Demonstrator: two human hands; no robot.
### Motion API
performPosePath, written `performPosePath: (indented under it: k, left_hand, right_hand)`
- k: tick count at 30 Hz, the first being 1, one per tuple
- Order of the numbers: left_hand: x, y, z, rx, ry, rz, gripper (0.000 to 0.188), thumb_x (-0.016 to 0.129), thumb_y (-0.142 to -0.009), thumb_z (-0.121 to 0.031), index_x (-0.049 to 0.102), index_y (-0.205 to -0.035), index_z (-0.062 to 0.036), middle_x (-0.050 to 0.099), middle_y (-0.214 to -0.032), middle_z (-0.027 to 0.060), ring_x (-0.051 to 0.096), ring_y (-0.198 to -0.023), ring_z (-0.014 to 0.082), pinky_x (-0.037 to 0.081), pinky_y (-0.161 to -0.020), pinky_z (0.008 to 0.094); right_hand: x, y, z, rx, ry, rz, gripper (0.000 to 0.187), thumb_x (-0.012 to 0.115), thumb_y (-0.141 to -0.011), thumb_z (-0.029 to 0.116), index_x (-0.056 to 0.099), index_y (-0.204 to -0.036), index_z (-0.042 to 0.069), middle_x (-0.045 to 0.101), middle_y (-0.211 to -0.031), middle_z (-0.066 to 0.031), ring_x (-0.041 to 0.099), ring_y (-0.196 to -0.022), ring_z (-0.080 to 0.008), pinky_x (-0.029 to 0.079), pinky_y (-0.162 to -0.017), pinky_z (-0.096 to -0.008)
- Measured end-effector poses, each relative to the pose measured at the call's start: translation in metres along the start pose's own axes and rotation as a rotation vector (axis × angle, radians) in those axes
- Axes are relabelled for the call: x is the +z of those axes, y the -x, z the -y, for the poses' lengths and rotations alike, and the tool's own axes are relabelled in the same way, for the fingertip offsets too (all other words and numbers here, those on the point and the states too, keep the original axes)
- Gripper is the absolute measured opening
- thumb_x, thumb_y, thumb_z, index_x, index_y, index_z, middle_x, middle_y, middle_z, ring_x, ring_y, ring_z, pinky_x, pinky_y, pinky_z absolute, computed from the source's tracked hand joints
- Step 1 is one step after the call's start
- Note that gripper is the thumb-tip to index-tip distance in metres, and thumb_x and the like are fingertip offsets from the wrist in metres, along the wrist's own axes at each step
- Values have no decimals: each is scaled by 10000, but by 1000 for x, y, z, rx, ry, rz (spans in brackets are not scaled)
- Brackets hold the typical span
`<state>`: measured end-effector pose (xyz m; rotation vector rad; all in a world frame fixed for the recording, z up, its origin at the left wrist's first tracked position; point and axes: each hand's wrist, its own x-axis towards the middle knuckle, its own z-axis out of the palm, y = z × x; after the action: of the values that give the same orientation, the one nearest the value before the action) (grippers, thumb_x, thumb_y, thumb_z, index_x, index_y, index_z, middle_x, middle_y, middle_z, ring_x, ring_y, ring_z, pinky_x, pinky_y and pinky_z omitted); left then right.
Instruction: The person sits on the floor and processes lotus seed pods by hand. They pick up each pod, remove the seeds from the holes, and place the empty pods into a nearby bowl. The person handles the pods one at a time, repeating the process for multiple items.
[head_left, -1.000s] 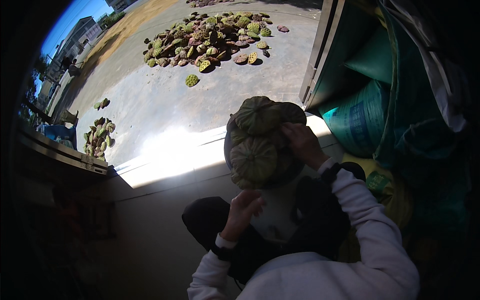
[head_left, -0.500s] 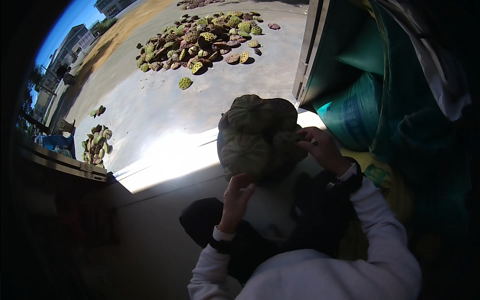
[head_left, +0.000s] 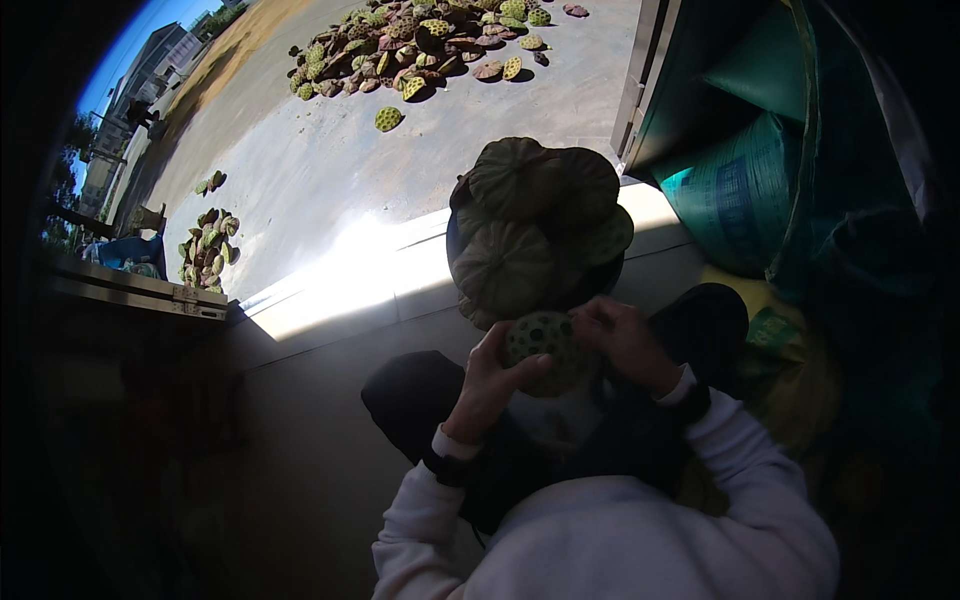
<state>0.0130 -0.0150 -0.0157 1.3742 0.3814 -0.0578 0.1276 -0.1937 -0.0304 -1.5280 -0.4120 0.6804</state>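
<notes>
A round green lotus seed pod (head_left: 545, 376) is in front of me above my lap, its face of dark seed holes turned up toward me. My left hand (head_left: 482, 385) grips it from the left, thumb across the face and fingers at the far rim. At the pod's upper right edge, the bent fingers of my right hand (head_left: 628, 343) pinch together; whether a seed is between them is too dark to tell. Just beyond both hands, more lotus pods (head_left: 505, 265) are heaped in a dark tub (head_left: 605, 282), several lying ribbed underside up.
Outside the doorway a large heap of lotus pods (head_left: 400, 55) lies on sunlit concrete, with a smaller pile (head_left: 208, 245) at left. Green sacks (head_left: 735, 195) stand close on my right, above a yellow sack (head_left: 770, 350). A metal door frame (head_left: 645, 85) borders the opening.
One lotus pod has come from the tub toward me and is now in my left hand. My right hand has drawn back from the heap to the pod's edge. The view has shifted slightly.
</notes>
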Motion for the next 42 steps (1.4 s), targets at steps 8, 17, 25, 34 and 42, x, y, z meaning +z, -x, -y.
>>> performPosePath:
  k: [8,17,25,34,42]
  left_hand:
    - [2,3,20,-61,53,-29,442,771,-740,-71,605,-1134,41,682,-1009,91,644,-922,160,525,-828,304]
    - [-3,-1,31,-199,165,-1,436,736,-731,-34,611,-1141,49,684,-997,100,648,-920,168,527,-822,307]
    - [-8,2,28,-214,203,49,377,729,-764,-44,622,-1116,38,682,-1001,76,643,-897,143,521,-809,285]
    - [-20,-2,48,-228,387,167,479,696,-803,-54,542,-1247,38,658,-1108,104,644,-981,188,521,-882,325]
    - [-21,-2,53,-209,494,248,507,688,-795,-34,523,-1269,38,651,-1132,109,644,-1002,197,525,-890,327]
  right_hand:
    - [20,5,-28,-13,301,-60,332,630,-935,314,594,-795,15,557,-660,-23,508,-646,-66,440,-592,-278]
    - [22,11,-48,141,-108,3,316,559,-972,289,595,-817,16,573,-681,-13,503,-641,-65,432,-566,-265]
    - [21,5,-40,35,351,102,315,685,-879,305,615,-833,1,583,-700,-27,506,-654,-85,430,-576,-281]
    - [14,14,-20,72,-30,359,237,501,-984,260,613,-984,50,568,-846,23,508,-734,-41,435,-615,-228]
    - [7,15,-24,-179,126,451,204,513,-977,231,580,-988,38,582,-857,-15,569,-781,-94,483,-639,-281]
